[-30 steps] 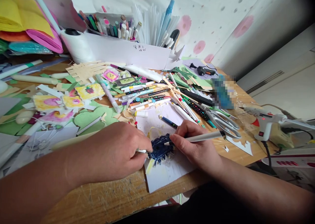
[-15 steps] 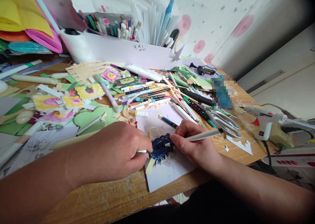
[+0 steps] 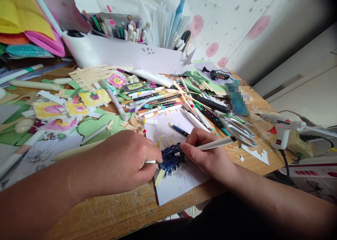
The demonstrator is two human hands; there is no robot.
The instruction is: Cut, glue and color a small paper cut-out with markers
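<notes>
A dark blue painted piece with a ragged fringe (image 3: 172, 158) lies on a white sheet (image 3: 171, 191) at the table's front edge. My left hand (image 3: 131, 161) is closed at its left edge, with a thin white stick (image 3: 150, 162) poking out between thumb and fingers. Whether those fingers also grip the blue piece is hidden. My right hand (image 3: 204, 152) is closed around a white marker pen (image 3: 216, 144), its tip resting on the blue surface. Pale yellow strokes show on the sheet around the piece.
Behind my hands lies a heap of loose markers (image 3: 158, 99). Silver scissors (image 3: 238, 129) and a white hot glue gun (image 3: 283, 127) are at the right. Painted yellow-and-pink paper pieces (image 3: 94, 97) lie at the left. A white pen box (image 3: 137, 57) stands at the back.
The rear end of the marker pen in my right hand has dipped slightly. Both hands stay almost in place over the blue piece, and the view has shifted a little.
</notes>
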